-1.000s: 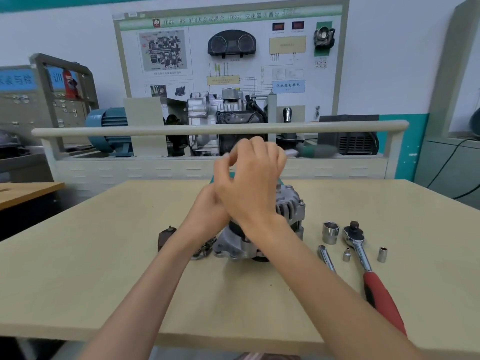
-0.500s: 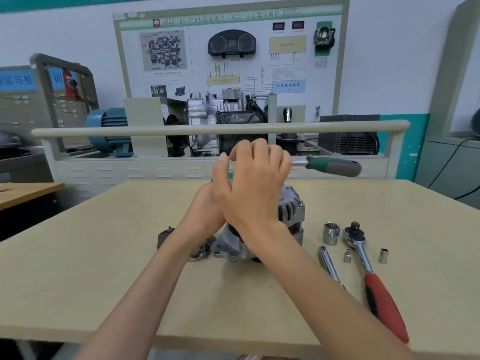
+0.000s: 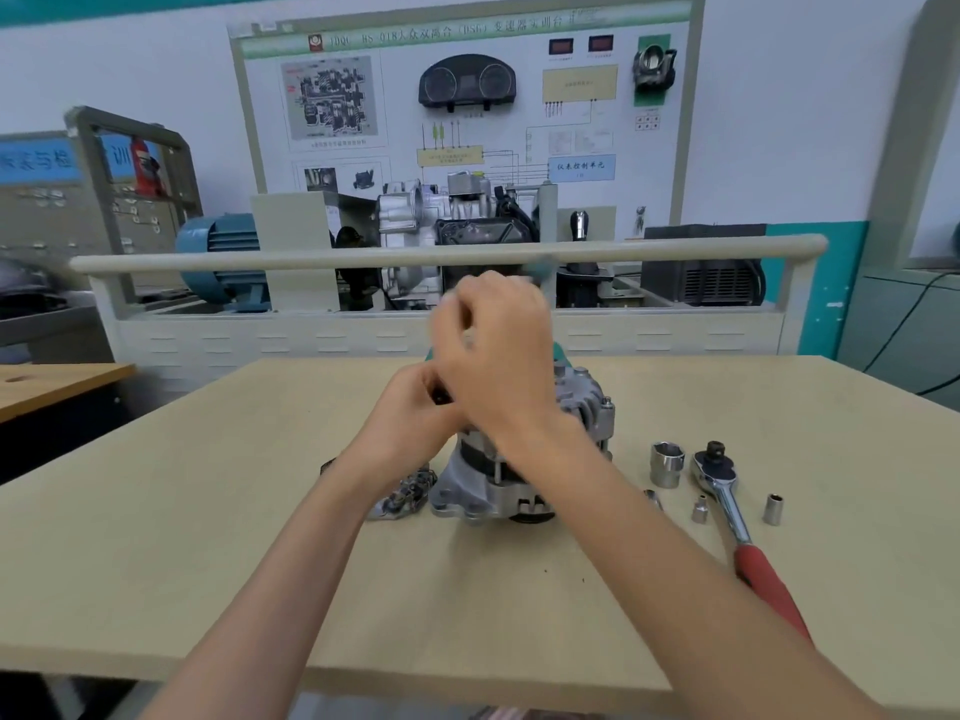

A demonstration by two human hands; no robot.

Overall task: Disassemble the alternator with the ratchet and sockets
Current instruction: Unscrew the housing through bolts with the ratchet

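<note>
- Alternator [image 3: 524, 475]: silver ribbed housing, dark middle band, stood on the bench [image 3: 208, 537].
- Right hand [image 3: 493, 356] blurred above it; fingers curled, grip unclear.
- Left hand [image 3: 410, 413] beside; grip hidden.
- Red-handled ratchet [image 3: 737, 532] seen right of alternator.

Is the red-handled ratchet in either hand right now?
No, the red-handled ratchet lies on the table, right of the alternator.

The table [image 3: 208, 537] has a pale wood-look top, smooth and matt. The alternator [image 3: 582, 407] is of cast grey metal, dull and a little rough. The big socket [image 3: 666, 464] and small sockets [image 3: 772, 509] are shiny polished metal. The ratchet [image 3: 727, 504] has a glossy chrome shaft and a red matt grip.
</note>
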